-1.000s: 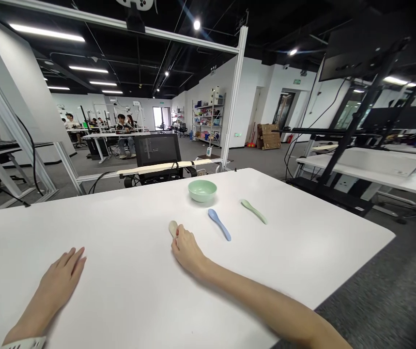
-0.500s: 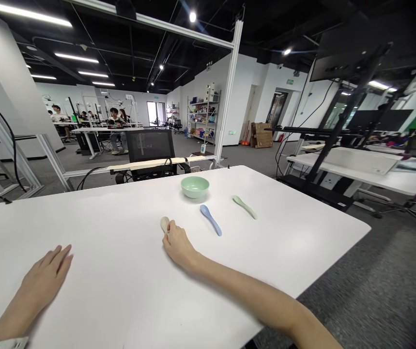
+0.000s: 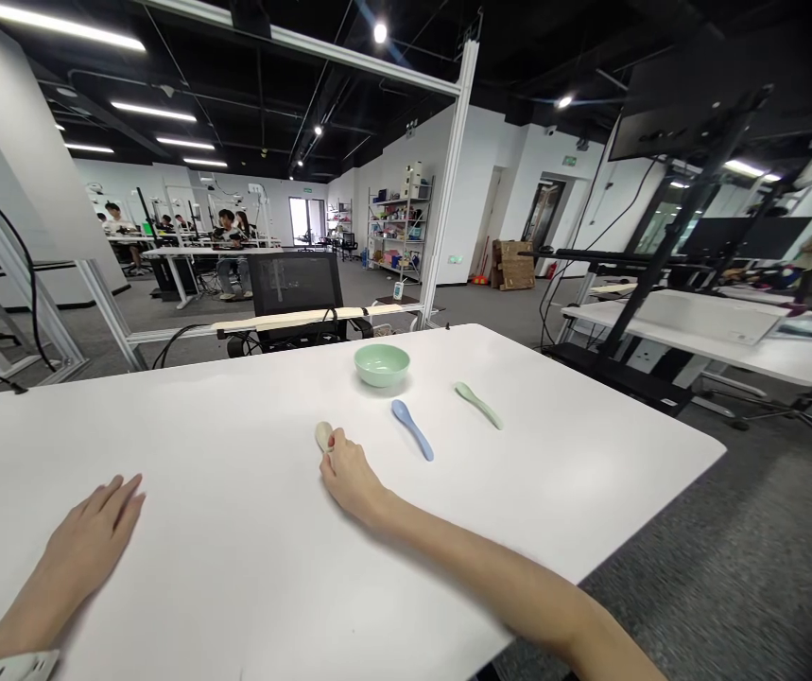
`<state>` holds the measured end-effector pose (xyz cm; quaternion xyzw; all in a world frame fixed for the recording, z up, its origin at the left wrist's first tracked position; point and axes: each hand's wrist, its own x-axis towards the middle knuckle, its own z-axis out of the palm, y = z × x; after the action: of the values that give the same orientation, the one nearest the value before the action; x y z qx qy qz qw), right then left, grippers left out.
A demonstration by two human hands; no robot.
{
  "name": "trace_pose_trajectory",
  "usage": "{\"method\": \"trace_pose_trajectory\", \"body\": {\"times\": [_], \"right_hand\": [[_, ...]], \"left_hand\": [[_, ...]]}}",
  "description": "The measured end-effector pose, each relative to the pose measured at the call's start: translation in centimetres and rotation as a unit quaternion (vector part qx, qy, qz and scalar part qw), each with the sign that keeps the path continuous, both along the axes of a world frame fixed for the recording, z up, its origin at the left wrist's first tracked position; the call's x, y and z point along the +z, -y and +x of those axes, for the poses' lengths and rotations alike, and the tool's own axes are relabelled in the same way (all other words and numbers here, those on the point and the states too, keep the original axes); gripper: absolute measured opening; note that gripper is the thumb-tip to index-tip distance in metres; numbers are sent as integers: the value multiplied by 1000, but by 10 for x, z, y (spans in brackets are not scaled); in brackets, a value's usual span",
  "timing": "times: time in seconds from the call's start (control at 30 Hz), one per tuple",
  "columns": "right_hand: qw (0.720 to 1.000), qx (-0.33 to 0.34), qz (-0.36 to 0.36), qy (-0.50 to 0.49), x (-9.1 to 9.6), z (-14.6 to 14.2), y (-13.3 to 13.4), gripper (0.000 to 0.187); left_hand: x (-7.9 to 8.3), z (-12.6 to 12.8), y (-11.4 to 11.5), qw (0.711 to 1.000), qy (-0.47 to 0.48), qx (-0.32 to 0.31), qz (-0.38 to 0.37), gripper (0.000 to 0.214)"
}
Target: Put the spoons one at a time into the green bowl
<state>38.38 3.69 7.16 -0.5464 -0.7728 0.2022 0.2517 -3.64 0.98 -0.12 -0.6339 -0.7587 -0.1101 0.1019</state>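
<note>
Curling over the handle of a small beige plastic spoon (image 3: 321,435), the right hand (image 3: 349,478) pinches it on the white tabletop (image 3: 235,586). The spoon's bowl end pokes out beyond the fingertips (image 3: 333,443), long axis pointing away. The left hand (image 3: 90,539) lies flat, released, well apart. A blue plastic spoon (image 3: 412,428) and mint-green bowl (image 3: 381,364) sit just beyond, with an open office behind.

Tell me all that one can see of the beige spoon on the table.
The beige spoon looks like smooth, matt plastic. Only its oval bowl end shows, pointing away from the person; the handle is hidden under the right hand, whose fingers curl over it. It lies on the white table, left of the blue spoon.
</note>
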Motion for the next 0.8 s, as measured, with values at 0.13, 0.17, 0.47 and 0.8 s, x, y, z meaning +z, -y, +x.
{"method": "trace_pose_trajectory", "body": {"times": [0.13,0.17,0.47,0.8], "right_hand": [[1000,1,15,16,3,0,2,14],[999,0,26,19,4,0,2,13],[970,-163,117,133,21,52,-42,21],[935,-277,-65,210,8,108,-77,34]], "left_hand": [[-1,-2,-1,1000,1,4,-6,80],[0,-2,-1,1000,2,3,-6,81],[0,1,1,1000,11,3,18,78],[-2,-3,-1,1000,12,6,-3,81]]}}
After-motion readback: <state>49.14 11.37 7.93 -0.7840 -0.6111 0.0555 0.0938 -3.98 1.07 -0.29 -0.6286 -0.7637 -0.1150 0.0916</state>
